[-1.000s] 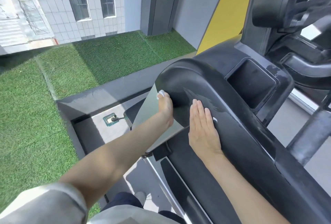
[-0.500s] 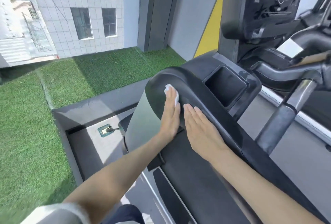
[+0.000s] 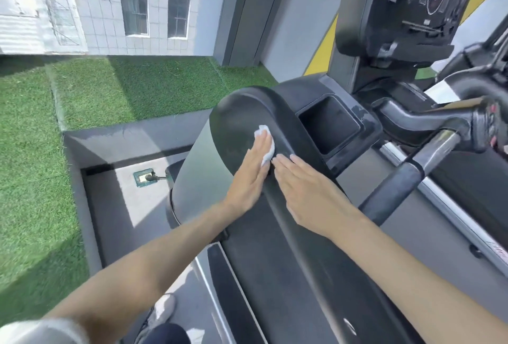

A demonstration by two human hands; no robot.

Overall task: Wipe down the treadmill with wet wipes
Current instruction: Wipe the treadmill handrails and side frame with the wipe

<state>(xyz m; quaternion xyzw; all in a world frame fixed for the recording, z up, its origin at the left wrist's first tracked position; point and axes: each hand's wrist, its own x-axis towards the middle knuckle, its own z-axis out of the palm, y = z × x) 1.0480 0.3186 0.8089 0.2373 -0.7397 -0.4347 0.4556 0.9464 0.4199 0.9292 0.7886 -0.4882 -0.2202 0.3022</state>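
The black treadmill [image 3: 310, 247] fills the right half of the view, its rounded left arm cover [image 3: 247, 107] in the middle. My left hand [image 3: 251, 176] lies flat with straight fingers on that cover, pressing a crumpled white wet wipe [image 3: 265, 146] against the plastic; the wipe shows past my fingertips. My right hand [image 3: 308, 192] rests flat and open on the cover just to the right, its fingertips next to the wipe.
A square cup recess [image 3: 330, 124] sits right of the cover. The console [image 3: 428, 0] stands at top right, a handlebar [image 3: 406, 176] below it. Green turf [image 3: 110, 91] and a floor socket [image 3: 144, 177] lie to the left. My shoe [image 3: 162, 308] is below.
My left hand went from gripping the cover's left edge to lying flat on its top, sliding the wipe up and right. The right hand stayed flat beside it. The view tilted up.
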